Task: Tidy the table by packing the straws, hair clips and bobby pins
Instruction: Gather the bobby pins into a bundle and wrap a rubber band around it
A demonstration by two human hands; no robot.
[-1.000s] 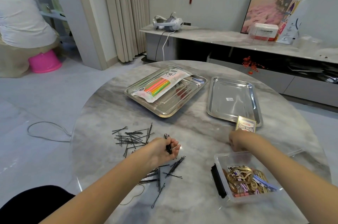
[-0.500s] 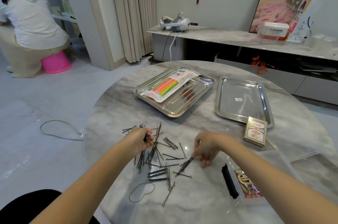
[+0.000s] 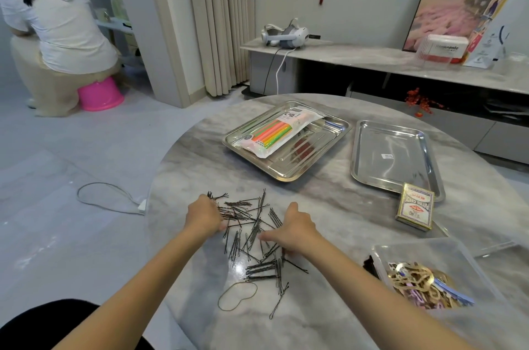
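Several black bobby pins (image 3: 246,208) lie scattered on the marble table (image 3: 329,223) in front of me. My left hand (image 3: 203,218) sits at the left edge of the pile, its fingers curled into the pins and gripping some. At the right side of the pile, my right hand (image 3: 294,231) rests on the pins with fingers stretched leftward and thumb raised. A packet of coloured straws (image 3: 274,133) lies in the left steel tray (image 3: 286,176). Gold and pastel hair clips (image 3: 415,284) fill a clear plastic box (image 3: 423,249) at the near right.
A second steel tray (image 3: 356,149) stands bare at the back right, with a pack of playing cards (image 3: 415,206) at its near corner. A rubber band (image 3: 237,296) lies near the pins. A person sits on a pink stool (image 3: 100,95) at the far left.
My right hand left the card pack and came left onto the bobby pins. My left hand carried its pins to the pile's left edge. The view shifted left.
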